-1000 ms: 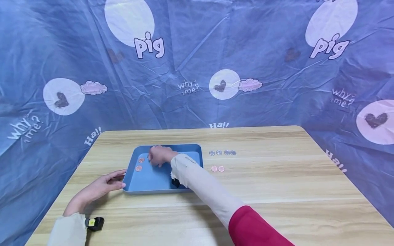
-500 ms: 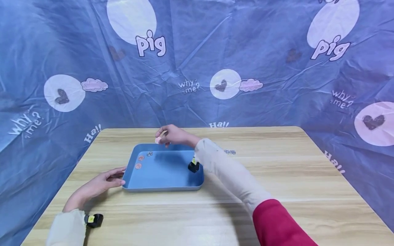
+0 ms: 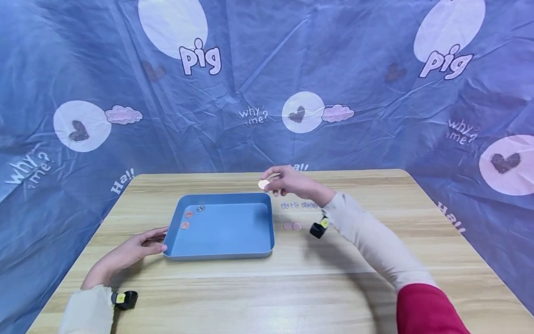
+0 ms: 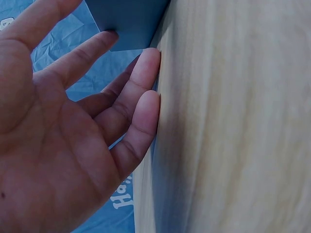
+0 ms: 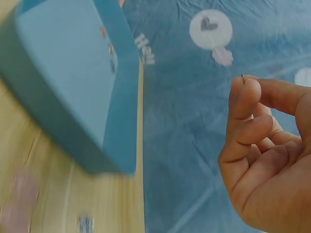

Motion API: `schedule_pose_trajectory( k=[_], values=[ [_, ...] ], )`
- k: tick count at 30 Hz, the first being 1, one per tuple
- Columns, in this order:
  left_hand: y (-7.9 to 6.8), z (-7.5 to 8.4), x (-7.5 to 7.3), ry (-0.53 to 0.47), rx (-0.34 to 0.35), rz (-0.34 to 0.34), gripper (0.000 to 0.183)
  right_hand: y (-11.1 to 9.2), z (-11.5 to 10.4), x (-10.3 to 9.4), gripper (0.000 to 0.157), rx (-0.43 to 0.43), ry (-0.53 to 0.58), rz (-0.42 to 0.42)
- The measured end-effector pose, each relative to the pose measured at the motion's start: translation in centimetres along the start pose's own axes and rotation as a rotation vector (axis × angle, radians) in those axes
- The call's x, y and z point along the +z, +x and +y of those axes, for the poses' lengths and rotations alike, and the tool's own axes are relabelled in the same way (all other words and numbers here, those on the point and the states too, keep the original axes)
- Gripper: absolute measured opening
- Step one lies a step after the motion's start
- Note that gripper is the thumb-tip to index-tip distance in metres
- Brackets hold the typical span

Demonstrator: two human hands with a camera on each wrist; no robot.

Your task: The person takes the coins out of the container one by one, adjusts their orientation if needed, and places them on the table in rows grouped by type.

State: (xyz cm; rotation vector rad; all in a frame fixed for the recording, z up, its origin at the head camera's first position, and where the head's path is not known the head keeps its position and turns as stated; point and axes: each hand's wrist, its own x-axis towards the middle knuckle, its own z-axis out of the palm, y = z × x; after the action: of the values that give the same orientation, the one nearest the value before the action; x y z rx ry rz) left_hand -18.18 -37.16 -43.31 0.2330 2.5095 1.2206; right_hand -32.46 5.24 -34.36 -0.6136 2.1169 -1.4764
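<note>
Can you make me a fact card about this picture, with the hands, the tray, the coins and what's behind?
Left hand: touching the left side of the tray
Right hand: pinching a coin up in the air
Tray colour: blue
Coins in tray: two copper coins, one silver coin
Coins on table: four silver coins and two pinkish coins showing, right of the tray
Behind: blue cloth with hearts and words like "pig"

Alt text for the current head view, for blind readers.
The right hand pinches a coin above a wooden table, near a blue tray holding three coins. The left hand touches the tray's left side; two coin rows lie to its right.
</note>
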Motion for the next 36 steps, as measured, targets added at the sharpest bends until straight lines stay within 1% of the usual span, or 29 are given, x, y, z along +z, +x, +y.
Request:
schedule_pose_trajectory(
  k=[3,6,9,12,16,19,21,25,30,36],
  values=[
    [-0.1,0.0,0.0,0.005,-0.002,-0.001,0.070,-2.0,1.0,-2.0,0.036,0.029,-0.016,0.034],
    [-0.3,0.0,0.0,0.009,-0.012,-0.001,0.070,-3.7,2.0,-3.5,0.035,0.063,-0.031,0.053],
    [-0.6,0.1,-0.1,0.016,-0.020,0.001,0.070,-5.2,2.8,-4.4,0.034,0.092,-0.030,0.060],
    [-0.6,0.0,-0.1,0.014,-0.020,0.000,0.070,-6.5,4.0,-4.9,0.034,0.113,-0.041,0.062],
    [-0.6,-0.1,-0.1,0.006,-0.017,-0.003,0.070,-7.5,6.4,-5.0,0.036,0.152,-0.058,0.067],
    [-0.5,-0.2,-0.1,0.000,-0.016,-0.003,0.070,-8.0,8.1,-4.6,0.037,0.188,-0.048,0.073],
    [-0.4,-0.3,-0.2,-0.002,-0.019,-0.004,0.070,-8.3,8.9,-4.2,0.037,0.207,-0.050,0.071],
    [-0.4,-0.2,-0.1,-0.004,-0.023,-0.003,0.070,-8.5,10.3,-3.4,0.032,0.211,-0.083,0.068],
    [-0.4,-0.1,0.1,0.002,-0.014,0.004,0.070,-8.4,11.4,-2.9,0.027,0.186,-0.148,0.080],
    [-0.3,0.1,0.1,0.001,-0.013,0.000,0.070,-8.3,12.1,-2.4,0.023,0.100,-0.267,0.086]
  ],
)
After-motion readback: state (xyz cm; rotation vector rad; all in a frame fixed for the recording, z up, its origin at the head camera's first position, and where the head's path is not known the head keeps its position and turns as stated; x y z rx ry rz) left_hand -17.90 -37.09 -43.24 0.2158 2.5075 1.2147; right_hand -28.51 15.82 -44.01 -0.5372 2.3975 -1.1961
